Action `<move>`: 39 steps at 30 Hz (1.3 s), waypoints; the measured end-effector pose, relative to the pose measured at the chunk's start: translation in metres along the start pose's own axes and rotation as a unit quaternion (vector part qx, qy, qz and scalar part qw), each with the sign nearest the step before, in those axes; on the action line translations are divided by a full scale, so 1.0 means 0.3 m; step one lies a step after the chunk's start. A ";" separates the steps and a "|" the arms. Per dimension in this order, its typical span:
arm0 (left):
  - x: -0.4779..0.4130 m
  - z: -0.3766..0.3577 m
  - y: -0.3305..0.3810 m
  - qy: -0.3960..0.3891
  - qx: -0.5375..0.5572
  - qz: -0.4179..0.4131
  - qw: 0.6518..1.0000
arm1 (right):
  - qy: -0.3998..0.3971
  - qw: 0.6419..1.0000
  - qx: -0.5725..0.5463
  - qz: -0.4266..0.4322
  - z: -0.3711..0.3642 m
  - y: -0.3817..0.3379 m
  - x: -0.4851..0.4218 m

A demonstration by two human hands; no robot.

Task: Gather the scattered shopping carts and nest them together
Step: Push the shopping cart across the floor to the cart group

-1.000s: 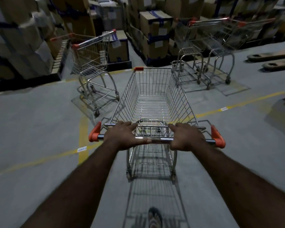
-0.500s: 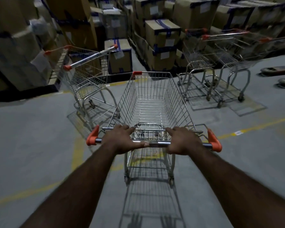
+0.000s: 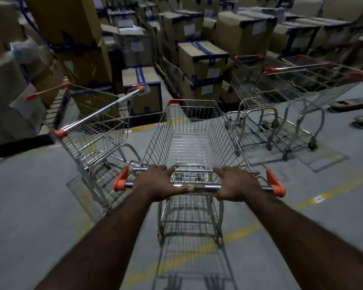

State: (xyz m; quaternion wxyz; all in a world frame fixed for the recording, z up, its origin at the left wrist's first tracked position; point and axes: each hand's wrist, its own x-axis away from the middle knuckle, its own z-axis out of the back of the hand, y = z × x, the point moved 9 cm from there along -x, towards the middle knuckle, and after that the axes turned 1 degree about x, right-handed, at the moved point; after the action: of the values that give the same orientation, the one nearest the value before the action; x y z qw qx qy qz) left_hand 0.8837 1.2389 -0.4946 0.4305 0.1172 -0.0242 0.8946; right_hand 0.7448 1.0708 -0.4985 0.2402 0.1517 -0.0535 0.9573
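A wire shopping cart [image 3: 192, 141] with orange handle caps stands straight ahead of me, its basket empty. My left hand [image 3: 158, 183] and my right hand [image 3: 236, 185] both grip its chrome handle bar, a little apart. Another cart [image 3: 92, 135] stands close on the left, its handle slanting toward me. On the right, two more carts [image 3: 281, 97] stand together, one close behind the other, in front of the boxes.
Stacked cardboard boxes [image 3: 201, 59] with blue tape fill the back and the left side. Yellow floor lines [image 3: 333, 191] cross the grey concrete. Pallet jack forks [image 3: 352, 105] lie on the floor at the far right.
I have rolled the cart forward with both hands on its handle. The left cart and the pair on the right are now much nearer, and the boxes loom closer.
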 end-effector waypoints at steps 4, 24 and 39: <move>-0.233 0.049 -0.087 -0.013 0.006 0.001 1.000 | 0.002 1.000 0.003 -0.002 0.080 0.007 -0.239; -1.147 0.269 -0.258 0.004 0.026 0.093 0.995 | -0.011 0.997 0.010 0.075 0.412 0.228 -1.272; -1.647 0.350 -0.296 0.018 0.078 0.188 0.979 | -0.017 0.986 0.063 0.153 0.627 0.374 -1.835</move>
State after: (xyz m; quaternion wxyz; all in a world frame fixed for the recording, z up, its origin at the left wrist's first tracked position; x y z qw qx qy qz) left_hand 1.2699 0.9016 -0.5116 0.2446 0.1282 0.0319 0.9606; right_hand 1.2028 0.6948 -0.4975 0.0804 0.1725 -0.0200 0.9815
